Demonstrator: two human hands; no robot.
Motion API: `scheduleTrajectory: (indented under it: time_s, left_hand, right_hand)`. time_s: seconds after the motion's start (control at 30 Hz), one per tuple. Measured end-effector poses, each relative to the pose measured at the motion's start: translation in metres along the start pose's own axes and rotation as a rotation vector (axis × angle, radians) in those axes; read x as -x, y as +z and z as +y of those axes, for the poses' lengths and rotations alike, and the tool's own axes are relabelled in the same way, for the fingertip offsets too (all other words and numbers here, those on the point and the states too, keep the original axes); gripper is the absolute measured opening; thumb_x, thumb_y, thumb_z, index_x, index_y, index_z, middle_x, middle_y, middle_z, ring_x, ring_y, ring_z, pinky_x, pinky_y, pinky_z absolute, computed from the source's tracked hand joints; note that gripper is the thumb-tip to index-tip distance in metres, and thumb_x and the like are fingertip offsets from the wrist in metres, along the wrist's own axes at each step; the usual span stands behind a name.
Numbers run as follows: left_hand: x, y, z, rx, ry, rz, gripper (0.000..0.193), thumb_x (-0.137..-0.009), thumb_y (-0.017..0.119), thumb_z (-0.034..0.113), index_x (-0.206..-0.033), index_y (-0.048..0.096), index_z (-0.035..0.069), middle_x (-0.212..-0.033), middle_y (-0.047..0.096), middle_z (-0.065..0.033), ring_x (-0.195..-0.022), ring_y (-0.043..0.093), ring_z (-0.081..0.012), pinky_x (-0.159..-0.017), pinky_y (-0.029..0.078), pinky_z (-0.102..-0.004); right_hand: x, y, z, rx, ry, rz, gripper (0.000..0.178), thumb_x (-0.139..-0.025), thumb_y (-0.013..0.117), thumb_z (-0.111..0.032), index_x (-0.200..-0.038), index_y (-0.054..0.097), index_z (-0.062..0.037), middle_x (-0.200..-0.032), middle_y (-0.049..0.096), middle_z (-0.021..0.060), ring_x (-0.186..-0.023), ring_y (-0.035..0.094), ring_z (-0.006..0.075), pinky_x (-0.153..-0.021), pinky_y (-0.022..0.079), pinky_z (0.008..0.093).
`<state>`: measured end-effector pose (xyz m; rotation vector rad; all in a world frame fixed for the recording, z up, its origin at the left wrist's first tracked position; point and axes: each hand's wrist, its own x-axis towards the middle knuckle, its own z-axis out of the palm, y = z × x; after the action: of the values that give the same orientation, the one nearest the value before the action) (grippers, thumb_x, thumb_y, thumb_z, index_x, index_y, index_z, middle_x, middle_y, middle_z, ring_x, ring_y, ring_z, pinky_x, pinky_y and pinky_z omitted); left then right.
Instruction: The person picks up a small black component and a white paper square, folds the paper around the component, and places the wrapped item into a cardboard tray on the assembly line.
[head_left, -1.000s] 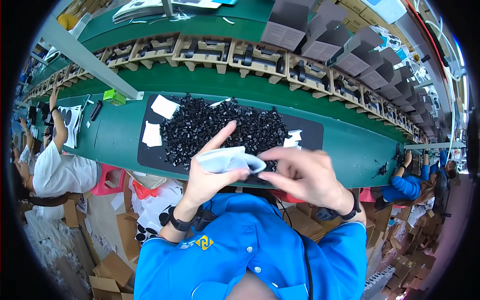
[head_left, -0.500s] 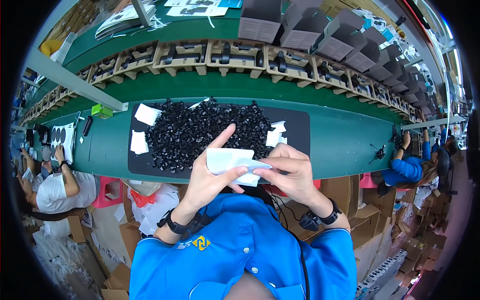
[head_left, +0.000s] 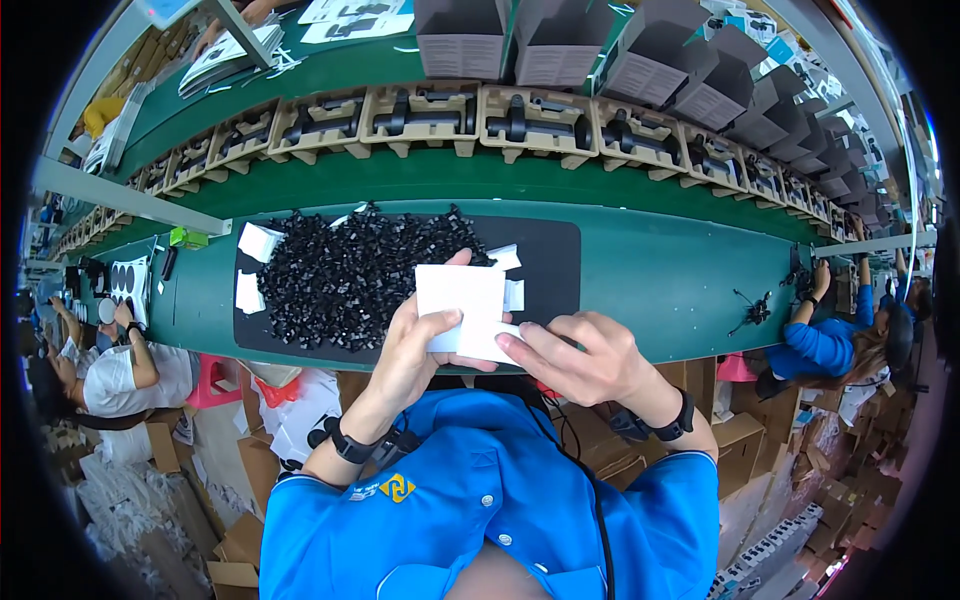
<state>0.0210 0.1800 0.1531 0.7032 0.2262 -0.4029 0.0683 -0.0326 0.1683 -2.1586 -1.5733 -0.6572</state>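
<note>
Above the front edge of the bench I hold a small sheaf of white paper slips (head_left: pixel 462 288). My left hand (head_left: pixel 402 350) grips it, thumb on top and fingers underneath. The fingers of my right hand (head_left: pixel 595 358) pinch a slip at the lower right corner, which sticks out from the others. Beyond my hands lies a large heap of small black parts (head_left: pixel 350 275) on a dark mat (head_left: pixel 552 290). More white slips (head_left: pixel 260 242) rest at the heap's left side, and others (head_left: pixel 505 258) at its right. Whether the held slips are folded or separate I cannot tell.
Behind the mat runs a row of brown moulded trays (head_left: pixel 420 118) holding black devices, with open grey boxes (head_left: pixel 460 55) above. A black cable bundle (head_left: pixel 750 310) lies right on the green bench (head_left: pixel 660 290). Co-workers sit at both sides; a metal post (head_left: pixel 130 198) stands left.
The paper has turned from tilted and bent to flat, facing up. My right hand has shifted from its right edge to the lower right corner. The whole view has swung slightly right.
</note>
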Motion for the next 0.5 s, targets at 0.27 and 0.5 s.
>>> scheduleTrajectory:
  time_s: [0.27, 0.5]
  left_hand:
    - [-0.03, 0.038, -0.015, -0.451, 0.089, 0.149, 0.086, -0.076, 0.069, -0.003, -0.144, 0.017, 0.004, -0.111, 0.058, -0.0156, -0.099, 0.062, -0.0223, -0.068, 0.059, -0.0304]
    - [-0.052, 0.057, -0.027, -0.634, 0.197, 0.154, 0.085, -0.073, 0.073, -0.001, -0.143, 0.025, 0.004, -0.108, 0.058, -0.0109, -0.099, 0.062, -0.0199, -0.065, 0.057, -0.0267]
  right_hand:
    - [0.019, -0.023, 0.043, -0.753, 0.604, -0.081, 0.03, -0.068, 0.074, -0.006, -0.098, 0.07, -0.0069, -0.093, 0.062, 0.0045, -0.073, 0.056, 0.0149, -0.051, 0.045, 0.0231]
    - [0.05, 0.001, 0.065, -1.053, 0.777, -0.13, 0.018, -0.072, 0.077, -0.015, -0.08, 0.069, -0.001, -0.069, 0.06, 0.0043, -0.064, 0.056, 0.0158, -0.053, 0.043, 0.0281]
